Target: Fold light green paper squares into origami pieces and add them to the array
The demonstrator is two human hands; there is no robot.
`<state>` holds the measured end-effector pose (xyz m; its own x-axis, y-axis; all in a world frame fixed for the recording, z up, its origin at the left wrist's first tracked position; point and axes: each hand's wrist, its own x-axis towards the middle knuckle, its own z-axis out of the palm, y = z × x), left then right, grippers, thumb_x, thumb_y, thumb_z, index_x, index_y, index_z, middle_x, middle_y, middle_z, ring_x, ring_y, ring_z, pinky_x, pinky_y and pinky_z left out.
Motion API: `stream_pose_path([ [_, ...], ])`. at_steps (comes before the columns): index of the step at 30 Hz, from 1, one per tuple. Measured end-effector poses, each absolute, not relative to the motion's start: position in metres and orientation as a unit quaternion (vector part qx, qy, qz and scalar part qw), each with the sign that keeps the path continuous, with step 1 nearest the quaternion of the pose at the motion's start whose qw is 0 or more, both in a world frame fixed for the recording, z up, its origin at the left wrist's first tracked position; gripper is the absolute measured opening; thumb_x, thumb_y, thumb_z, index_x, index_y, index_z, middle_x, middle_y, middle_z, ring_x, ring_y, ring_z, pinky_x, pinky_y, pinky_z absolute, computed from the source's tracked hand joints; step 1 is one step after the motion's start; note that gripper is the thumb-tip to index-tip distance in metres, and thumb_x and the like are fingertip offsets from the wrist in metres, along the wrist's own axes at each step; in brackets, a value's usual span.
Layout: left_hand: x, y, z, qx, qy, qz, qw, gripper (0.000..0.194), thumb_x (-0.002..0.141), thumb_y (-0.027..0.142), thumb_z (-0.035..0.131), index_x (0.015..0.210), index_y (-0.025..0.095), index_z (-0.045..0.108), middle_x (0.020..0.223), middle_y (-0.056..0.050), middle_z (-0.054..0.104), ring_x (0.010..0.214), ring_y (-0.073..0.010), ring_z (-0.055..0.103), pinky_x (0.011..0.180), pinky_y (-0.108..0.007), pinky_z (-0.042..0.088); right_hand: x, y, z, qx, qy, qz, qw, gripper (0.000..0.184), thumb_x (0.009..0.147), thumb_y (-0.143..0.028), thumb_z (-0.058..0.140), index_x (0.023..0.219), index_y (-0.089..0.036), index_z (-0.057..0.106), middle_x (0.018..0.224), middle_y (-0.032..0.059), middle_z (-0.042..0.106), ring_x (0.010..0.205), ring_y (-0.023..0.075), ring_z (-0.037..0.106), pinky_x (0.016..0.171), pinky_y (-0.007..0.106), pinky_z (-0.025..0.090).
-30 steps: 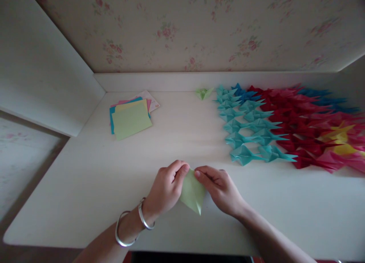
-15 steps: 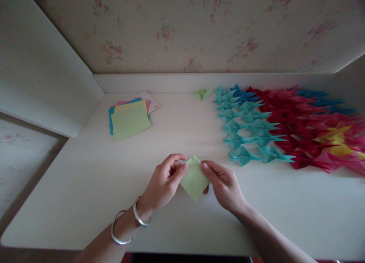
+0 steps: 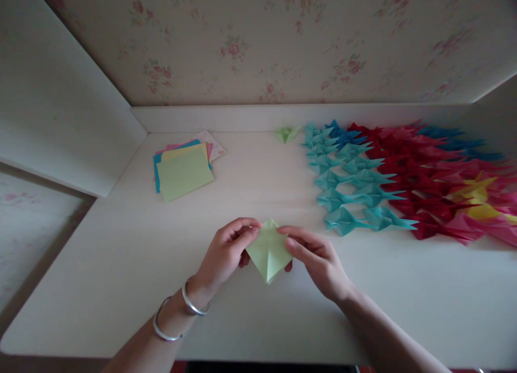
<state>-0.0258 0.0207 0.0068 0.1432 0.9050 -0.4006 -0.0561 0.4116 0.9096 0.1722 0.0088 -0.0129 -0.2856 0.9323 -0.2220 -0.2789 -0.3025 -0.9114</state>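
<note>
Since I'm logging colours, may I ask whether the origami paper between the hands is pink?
No, the left hand and right hand hold light-green origami paper.

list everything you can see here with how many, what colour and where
folded paper: one, light green, between the hands
paper sheets: at least five, green, yellow, blue, pink, white, overlapping at the desk's left
lone origami figure: one, light green, near the backboard
turquoise origami figures: about a dozen, turquoise, right of centre
other origami figures: too crowded to count, red, pink, blue, yellow, mostly far right
desk: one, white, under the papers
backboard: one, white, along the desk's back
wallpaper: floral, pale with pink, behind the desk
panel: one, white, upper left
bracelets: two, silver, left wrist
left hand: one, bare, holding the folded paper's left side
right hand: one, bare, holding its right side
</note>
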Motion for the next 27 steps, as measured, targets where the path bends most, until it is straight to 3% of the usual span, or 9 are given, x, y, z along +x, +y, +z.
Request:
stream_pose_path([
  [4, -0.029, 0.019, 0.009, 0.363, 0.48, 0.398, 0.693, 0.029, 0.086, 0.042, 0.066, 0.1, 0.016, 0.067, 0.065, 0.003, 0.055, 0.049, -0.0083, 0.05, 0.043, -0.018, 0.04, 0.176, 0.007, -0.019, -0.372, -0.408, 0.712, 0.434, 0.024, 0.087, -0.036, 0.071, 0.106, -0.022, 0.075, 0.083, 0.0046, 0.072, 0.064, 0.0158, 0.064, 0.058, 0.03, 0.052],
  [8, -0.034, 0.017, 0.011, 0.375, 0.432, 0.403, 0.715, 0.034, 0.084, 0.039, 0.069, 0.109, 0.017, 0.065, 0.078, 0.0, 0.06, 0.057, -0.0095, 0.055, 0.051, -0.02, 0.045, 0.179, 0.007, -0.022, -0.353, -0.402, 0.715, 0.45, 0.032, 0.087, -0.04, 0.071, 0.113, -0.022, 0.071, 0.079, 0.0044, 0.071, 0.063, 0.0168, 0.063, 0.058, 0.03, 0.051],
  [15, -0.036, 0.017, 0.009, 0.363, 0.39, 0.409, 0.741, 0.044, 0.082, 0.041, 0.07, 0.119, 0.021, 0.059, 0.085, -0.003, 0.061, 0.061, -0.0122, 0.055, 0.052, -0.023, 0.043, 0.176, 0.01, -0.015, -0.333, -0.388, 0.738, 0.441, 0.046, 0.073, -0.036, 0.084, 0.114, -0.024, 0.069, 0.074, 0.0012, 0.068, 0.059, 0.0142, 0.06, 0.054, 0.027, 0.05],
  [19, -0.036, 0.017, 0.004, 0.374, 0.372, 0.41, 0.744, 0.043, 0.082, 0.036, 0.072, 0.121, 0.022, 0.058, 0.089, -0.004, 0.063, 0.062, -0.0125, 0.055, 0.053, -0.024, 0.043, 0.173, 0.011, -0.009, -0.343, -0.387, 0.738, 0.433, 0.038, 0.074, -0.031, 0.083, 0.109, -0.024, 0.07, 0.071, 0.0001, 0.067, 0.059, 0.012, 0.058, 0.053, 0.024, 0.049],
  [27, -0.037, 0.018, 0.004, 0.387, 0.374, 0.395, 0.744, 0.035, 0.087, 0.037, 0.068, 0.117, 0.02, 0.06, 0.081, -0.002, 0.062, 0.064, -0.0131, 0.056, 0.056, -0.024, 0.043, 0.173, 0.012, -0.011, -0.367, -0.408, 0.709, 0.443, 0.03, 0.08, -0.037, 0.078, 0.105, -0.022, 0.073, 0.078, 0.0025, 0.07, 0.061, 0.0135, 0.061, 0.057, 0.027, 0.053],
])
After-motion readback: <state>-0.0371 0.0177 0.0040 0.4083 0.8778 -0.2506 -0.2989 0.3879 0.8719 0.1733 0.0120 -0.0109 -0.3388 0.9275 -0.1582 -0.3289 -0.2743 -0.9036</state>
